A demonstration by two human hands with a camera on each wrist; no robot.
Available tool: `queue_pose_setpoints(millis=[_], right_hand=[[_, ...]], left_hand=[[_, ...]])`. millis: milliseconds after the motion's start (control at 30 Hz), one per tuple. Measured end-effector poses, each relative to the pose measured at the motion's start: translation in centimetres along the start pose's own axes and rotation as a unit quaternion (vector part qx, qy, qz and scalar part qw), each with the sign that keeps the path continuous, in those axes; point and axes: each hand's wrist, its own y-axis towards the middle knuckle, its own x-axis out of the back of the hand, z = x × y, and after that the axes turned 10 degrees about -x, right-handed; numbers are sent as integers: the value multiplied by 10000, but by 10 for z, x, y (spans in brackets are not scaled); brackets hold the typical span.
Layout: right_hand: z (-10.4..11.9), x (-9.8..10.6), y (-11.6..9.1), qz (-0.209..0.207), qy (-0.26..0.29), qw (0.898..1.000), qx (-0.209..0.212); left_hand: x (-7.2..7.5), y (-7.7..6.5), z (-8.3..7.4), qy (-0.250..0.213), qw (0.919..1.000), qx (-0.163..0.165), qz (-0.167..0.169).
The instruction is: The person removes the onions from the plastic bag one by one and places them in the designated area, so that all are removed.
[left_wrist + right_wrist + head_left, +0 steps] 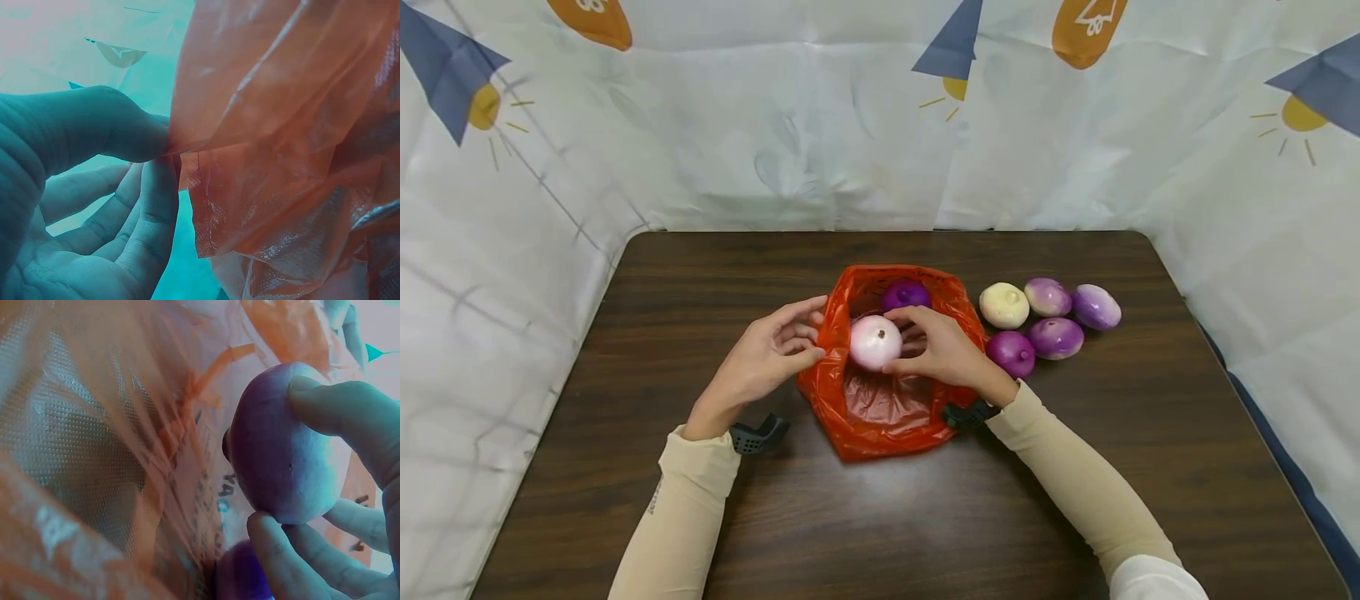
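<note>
A red plastic bag (pixel 880 442) lies on the table with its mouth spread wide. My left hand (pixel 767 354) pinches the bag's left edge between thumb and fingers, as the left wrist view shows up close. Inside the bag's opening, my right hand (pixel 946 350) holds a pale pinkish-white onion (pixel 876 343) by its sides, thumb on one side and fingertips on the other. Behind it in the bag sits a dark purple onion (pixel 906 293), which also shows low in the right wrist view (pixel 242 572).
Right of the bag, on the brown table (pixel 1150 433), several onions sit in a cluster: a cream one (pixel 1003 306), a deep purple one (pixel 1011 354) and purple-and-white ones (pixel 1097 307). A white patterned sheet (pixel 820 150) hangs behind the table and along its sides.
</note>
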Motion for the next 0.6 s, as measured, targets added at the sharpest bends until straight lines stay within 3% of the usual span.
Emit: queue_pose_setpoints(millis=[600], right_hand=[[-12, 26, -27, -543, 30, 9985, 25]], left_hand=[[-3, 1, 3, 20, 9999, 107, 47]])
